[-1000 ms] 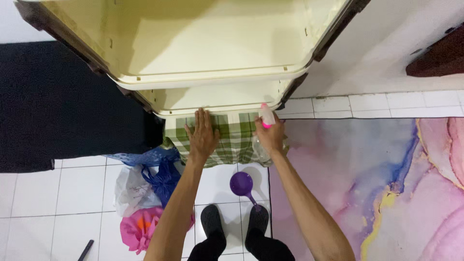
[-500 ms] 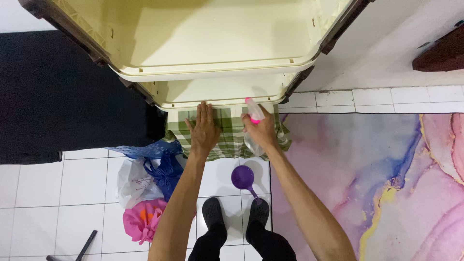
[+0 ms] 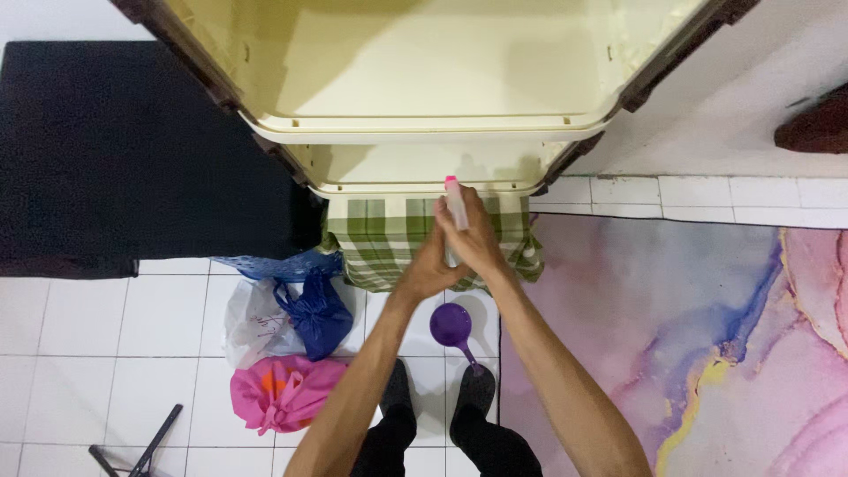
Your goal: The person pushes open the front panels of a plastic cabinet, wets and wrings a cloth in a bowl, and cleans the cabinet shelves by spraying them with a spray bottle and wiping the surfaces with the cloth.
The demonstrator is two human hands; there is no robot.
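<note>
Right hand (image 3: 477,243) grips spray bottle (image 3: 455,201); left hand (image 3: 426,269) closes on its base, above checked cloth (image 3: 389,243). Spraying pending; needs steady aim.

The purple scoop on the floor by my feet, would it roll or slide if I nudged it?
The purple scoop looks like thin plastic, so probably light and easy to slide on the smooth white tiles. Its round bowl might rock, but the long handle would likely stop it rolling far.
</note>
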